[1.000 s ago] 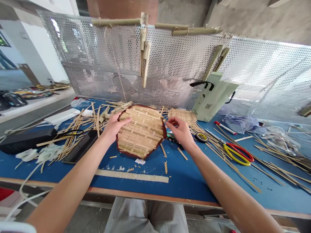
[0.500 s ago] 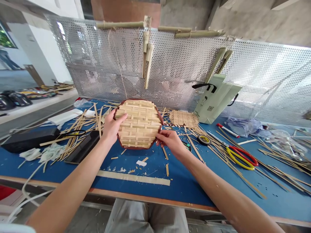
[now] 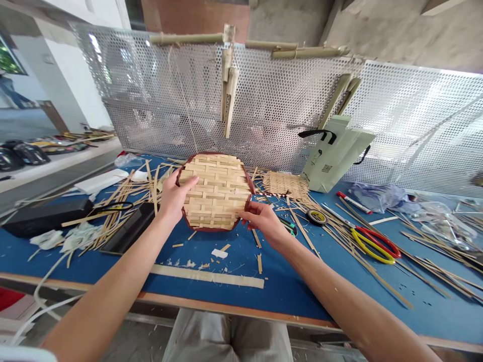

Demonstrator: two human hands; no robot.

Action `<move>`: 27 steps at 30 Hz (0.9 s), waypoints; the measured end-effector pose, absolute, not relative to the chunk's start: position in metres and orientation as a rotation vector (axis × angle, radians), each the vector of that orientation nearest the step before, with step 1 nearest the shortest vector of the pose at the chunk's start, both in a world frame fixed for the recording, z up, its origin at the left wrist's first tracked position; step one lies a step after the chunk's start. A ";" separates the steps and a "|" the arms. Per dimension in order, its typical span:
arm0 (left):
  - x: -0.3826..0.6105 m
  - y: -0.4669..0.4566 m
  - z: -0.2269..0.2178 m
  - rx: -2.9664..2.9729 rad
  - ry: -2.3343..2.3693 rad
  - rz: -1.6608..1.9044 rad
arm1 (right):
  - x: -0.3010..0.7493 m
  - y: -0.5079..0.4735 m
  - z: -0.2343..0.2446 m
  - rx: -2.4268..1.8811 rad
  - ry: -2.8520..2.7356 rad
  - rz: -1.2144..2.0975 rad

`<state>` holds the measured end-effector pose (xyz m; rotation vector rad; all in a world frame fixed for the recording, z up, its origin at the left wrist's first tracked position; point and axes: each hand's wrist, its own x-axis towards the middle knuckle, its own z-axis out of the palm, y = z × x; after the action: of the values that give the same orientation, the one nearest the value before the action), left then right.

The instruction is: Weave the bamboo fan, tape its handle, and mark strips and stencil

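A woven bamboo panel (image 3: 215,190) with a dark red rim is held tilted up above the blue table (image 3: 294,281). My left hand (image 3: 174,197) grips its left edge, thumb across the weave. At the panel's lower right edge my right hand (image 3: 264,221) pinches the rim between thumb and fingers. A smaller woven mat (image 3: 285,183) lies flat just behind and to the right of it.
Loose bamboo strips (image 3: 124,193) are piled at the left, and more lie at the right. Yellow and red scissors (image 3: 373,244), a tape roll (image 3: 315,216), a red pen (image 3: 350,201), a green paper bag (image 3: 334,153) and a black case (image 3: 45,217) surround them. A perforated metal screen (image 3: 264,105) backs the table.
The panel has been lifted off the table and tilted upright toward me. My right hand moved from the table beside it to its lower right rim.
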<state>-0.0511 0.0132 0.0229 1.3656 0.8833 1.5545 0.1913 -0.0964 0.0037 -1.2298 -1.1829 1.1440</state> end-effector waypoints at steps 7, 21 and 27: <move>-0.049 0.008 0.024 1.381 0.852 1.538 | 0.191 -0.093 -0.001 -1.239 -1.163 1.103; -0.052 0.015 0.022 1.350 0.892 1.601 | 0.191 -0.098 0.007 -1.260 -1.119 1.093; -0.053 0.017 0.021 1.346 0.881 1.594 | 0.192 -0.098 0.007 -1.259 -1.151 1.077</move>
<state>-0.0527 0.0169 0.0212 1.3456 0.8813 1.5944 0.1921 -0.0980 0.0074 -1.2586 -1.1515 1.0770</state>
